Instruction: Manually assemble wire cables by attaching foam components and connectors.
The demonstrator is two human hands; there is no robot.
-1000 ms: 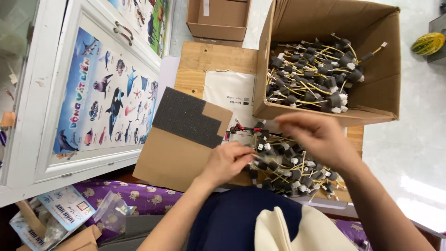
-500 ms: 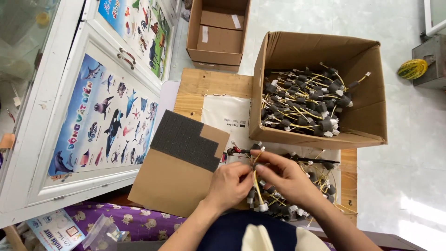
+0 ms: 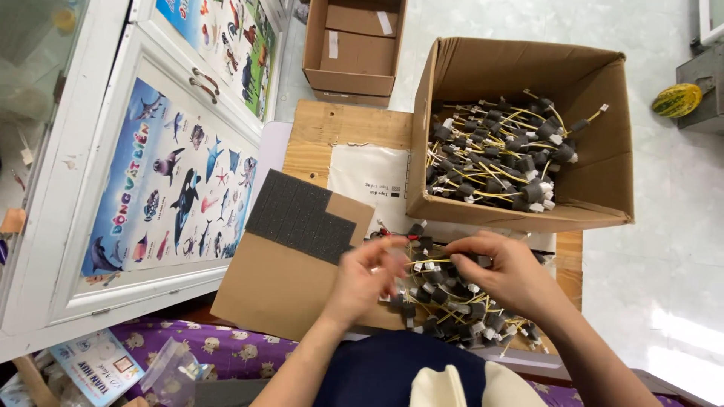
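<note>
Both hands close together, left (image 3: 366, 279) blurred, right (image 3: 507, 273) with fingers curled, forearms angled inward

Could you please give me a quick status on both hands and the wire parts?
Left hand blurred, grip unclear. Right hand pinching a yellow wire piece over the loose pile. Foam-covered cardboard sheet beside left hand.

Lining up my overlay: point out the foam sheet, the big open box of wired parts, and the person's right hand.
Foam sheet (image 3: 302, 215), head view: middle of the dark gridded foam.
Big open box (image 3: 603, 136), head view: bare inner right wall.
Right hand (image 3: 509, 271), head view: back of the hand.
</note>
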